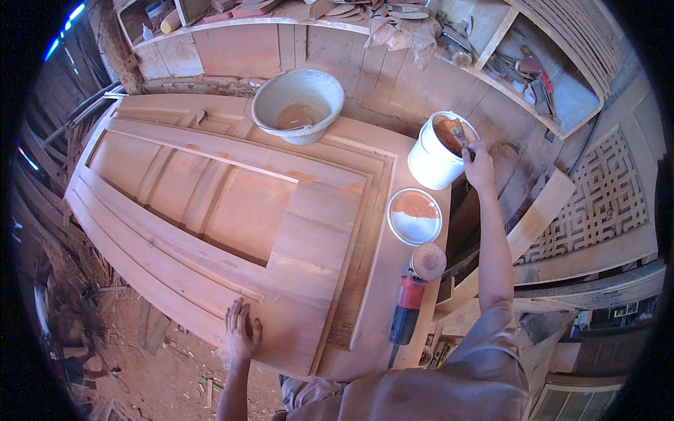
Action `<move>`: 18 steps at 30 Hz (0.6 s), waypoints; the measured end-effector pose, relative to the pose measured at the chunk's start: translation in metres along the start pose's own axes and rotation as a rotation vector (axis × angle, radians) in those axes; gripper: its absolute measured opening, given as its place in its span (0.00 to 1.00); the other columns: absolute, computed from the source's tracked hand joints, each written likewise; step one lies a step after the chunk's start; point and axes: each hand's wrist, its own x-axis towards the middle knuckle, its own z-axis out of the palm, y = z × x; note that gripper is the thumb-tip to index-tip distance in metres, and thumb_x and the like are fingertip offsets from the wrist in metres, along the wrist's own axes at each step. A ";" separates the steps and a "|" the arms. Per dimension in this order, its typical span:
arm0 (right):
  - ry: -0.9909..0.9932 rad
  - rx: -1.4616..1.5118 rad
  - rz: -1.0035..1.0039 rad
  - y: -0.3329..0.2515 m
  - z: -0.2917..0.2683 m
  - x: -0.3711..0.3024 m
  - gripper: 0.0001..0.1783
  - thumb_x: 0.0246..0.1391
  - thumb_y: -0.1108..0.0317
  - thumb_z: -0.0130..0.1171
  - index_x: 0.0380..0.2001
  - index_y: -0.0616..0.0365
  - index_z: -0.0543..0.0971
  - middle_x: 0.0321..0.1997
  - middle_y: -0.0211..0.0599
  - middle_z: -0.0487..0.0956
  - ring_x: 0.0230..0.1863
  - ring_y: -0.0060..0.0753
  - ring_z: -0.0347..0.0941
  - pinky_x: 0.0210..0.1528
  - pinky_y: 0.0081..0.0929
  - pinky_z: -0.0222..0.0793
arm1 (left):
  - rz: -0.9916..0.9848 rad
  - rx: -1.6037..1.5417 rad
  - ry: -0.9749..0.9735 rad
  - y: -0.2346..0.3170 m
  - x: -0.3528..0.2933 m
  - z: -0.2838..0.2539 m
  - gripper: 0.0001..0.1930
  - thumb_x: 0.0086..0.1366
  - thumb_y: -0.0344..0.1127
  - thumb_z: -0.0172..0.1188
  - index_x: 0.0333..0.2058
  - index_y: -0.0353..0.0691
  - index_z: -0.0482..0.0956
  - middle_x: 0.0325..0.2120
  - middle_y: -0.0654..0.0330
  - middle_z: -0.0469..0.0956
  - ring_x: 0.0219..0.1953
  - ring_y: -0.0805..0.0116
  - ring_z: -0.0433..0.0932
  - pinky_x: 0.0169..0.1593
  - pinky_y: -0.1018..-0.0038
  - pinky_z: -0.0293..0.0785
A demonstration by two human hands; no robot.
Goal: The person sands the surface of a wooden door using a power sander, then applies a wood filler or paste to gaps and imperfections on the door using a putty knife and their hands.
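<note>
— Most of the door panel (232, 210) is bare wood as far as I can see. Only a few reddish dabs show along its raised mouldings, up near the grey basin (298, 105). So I'd judge the filling barely begun, with nearly the whole face left to do.

— Which way does it lie?

— Flat on the bench, its long axis running from the far left corner down toward me at the near right. The recessed panels follow the same line.

— And the basin?

— It sits on the door's far edge, with a little brownish paste in the bottom.

— What are your hands doing?

— My left hand (242, 330) lies flat on the near edge of the door, fingers spread wide, gripping nothing. My right hand (479, 165) is closed round a small tool whose tip is down in the white bucket (439, 151). The bucket stands just off the door's far right corner and holds reddish-brown paste.

— Anything smaller nearby?

— The bucket's lid (414, 216) lies face up by the door's right edge, smeared with the same paste. Just below it rests a red sander (413, 298), disc end pointing away from me.
</note>
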 end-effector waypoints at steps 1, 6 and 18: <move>0.014 -0.012 0.013 -0.003 0.000 0.000 0.16 0.60 0.64 0.59 0.46 0.62 0.74 0.43 0.57 0.81 0.46 0.60 0.79 0.49 0.47 0.73 | 0.004 0.004 0.002 0.002 0.000 0.001 0.24 0.62 0.35 0.59 0.56 0.35 0.71 0.62 0.44 0.68 0.65 0.43 0.65 0.69 0.46 0.56; 0.050 0.212 0.129 0.020 0.007 0.007 0.16 0.62 0.63 0.58 0.48 0.61 0.78 0.38 0.44 0.83 0.39 0.40 0.81 0.45 0.36 0.76 | 0.024 -0.018 0.025 0.006 0.002 0.001 0.23 0.62 0.34 0.59 0.56 0.34 0.72 0.61 0.43 0.69 0.65 0.42 0.65 0.68 0.47 0.58; -0.250 1.328 0.576 -0.075 -0.076 -0.129 0.22 0.62 0.72 0.53 0.59 0.57 0.66 0.55 0.37 0.72 0.33 0.15 0.66 0.28 0.14 0.66 | -0.018 -0.105 0.023 -0.017 -0.019 -0.009 0.22 0.65 0.39 0.59 0.55 0.35 0.74 0.65 0.48 0.66 0.69 0.49 0.61 0.71 0.53 0.56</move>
